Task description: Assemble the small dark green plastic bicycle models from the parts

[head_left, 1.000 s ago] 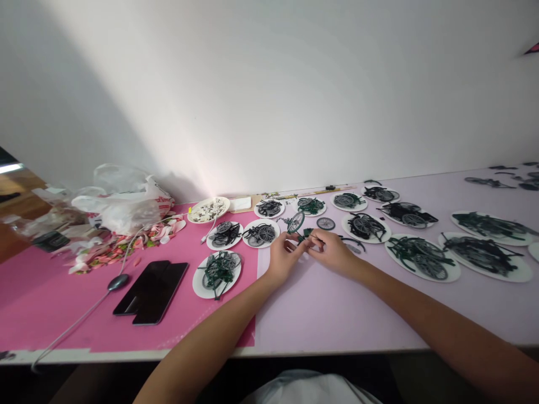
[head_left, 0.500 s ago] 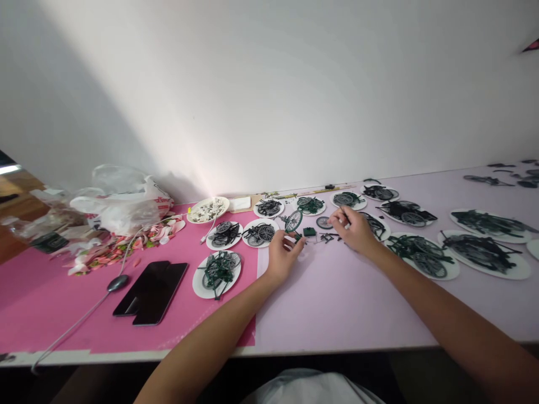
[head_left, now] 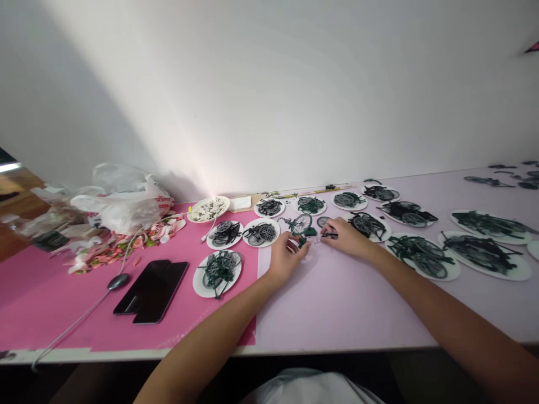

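My left hand (head_left: 286, 253) is closed on a partly built dark green model bicycle. Its spoked wheel (head_left: 301, 224) stands up beyond my fingertips, while much of the frame is hidden by them. My right hand (head_left: 346, 238) reaches down to the table with its fingers pinched together, over small dark parts; what they grip is too small to make out. A loose grey wheel (head_left: 322, 220) lies at those fingertips, partly covered. Between my hands sits a small green square piece (head_left: 310, 231).
White plates of black and green bicycle parts surround my hands, including a near-left plate (head_left: 197, 283) and a right plate (head_left: 452, 270). Further left are a phone (head_left: 162, 294), a computer mouse (head_left: 118, 281), a bowl (head_left: 192, 217), and a plastic bag (head_left: 120, 205). A wall rises behind.
My right hand has come down and left, from above the small parts to the table. The model bicycle in my left hand has turned, its wheel now showing further right and wider.
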Tool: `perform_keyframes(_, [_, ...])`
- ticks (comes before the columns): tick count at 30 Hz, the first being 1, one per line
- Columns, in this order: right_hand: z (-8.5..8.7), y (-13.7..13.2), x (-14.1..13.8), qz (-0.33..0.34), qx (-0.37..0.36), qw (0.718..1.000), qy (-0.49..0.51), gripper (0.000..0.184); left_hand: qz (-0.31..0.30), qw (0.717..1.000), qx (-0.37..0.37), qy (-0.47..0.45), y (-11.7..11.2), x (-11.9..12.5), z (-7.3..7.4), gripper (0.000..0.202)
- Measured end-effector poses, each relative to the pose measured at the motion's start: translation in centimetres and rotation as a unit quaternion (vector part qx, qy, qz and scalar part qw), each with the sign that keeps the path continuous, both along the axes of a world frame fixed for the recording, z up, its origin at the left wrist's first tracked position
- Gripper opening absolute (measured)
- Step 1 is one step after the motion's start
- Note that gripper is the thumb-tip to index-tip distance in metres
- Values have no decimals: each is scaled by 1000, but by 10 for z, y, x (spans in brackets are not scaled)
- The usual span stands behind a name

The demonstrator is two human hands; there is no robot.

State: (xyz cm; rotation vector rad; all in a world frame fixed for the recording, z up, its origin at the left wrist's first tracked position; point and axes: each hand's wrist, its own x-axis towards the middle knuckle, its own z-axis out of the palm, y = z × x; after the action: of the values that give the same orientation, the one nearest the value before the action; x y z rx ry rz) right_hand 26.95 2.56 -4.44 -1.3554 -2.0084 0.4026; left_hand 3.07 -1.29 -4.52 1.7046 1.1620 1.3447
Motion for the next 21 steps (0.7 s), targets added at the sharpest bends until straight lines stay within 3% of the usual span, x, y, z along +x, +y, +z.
perform_keyframes(5, [-5,5,0,-25,-20,999,-14,28,-4,999,29,36,-2,0,1,29])
perform_keyframes(11, [-6,4,-3,-32,14,999,7,31,-10,997,53,59,-3,0,0,28])
perform_keyframes(15, [-3,-2,-10,-22,-19,994,102,33,-18,997,50,57,-3,0,2,26])
perform_keyframes(21, [-1,-9,-24,13,-53,964,262,45,-17,998,43,35,-3,-1,3,25])
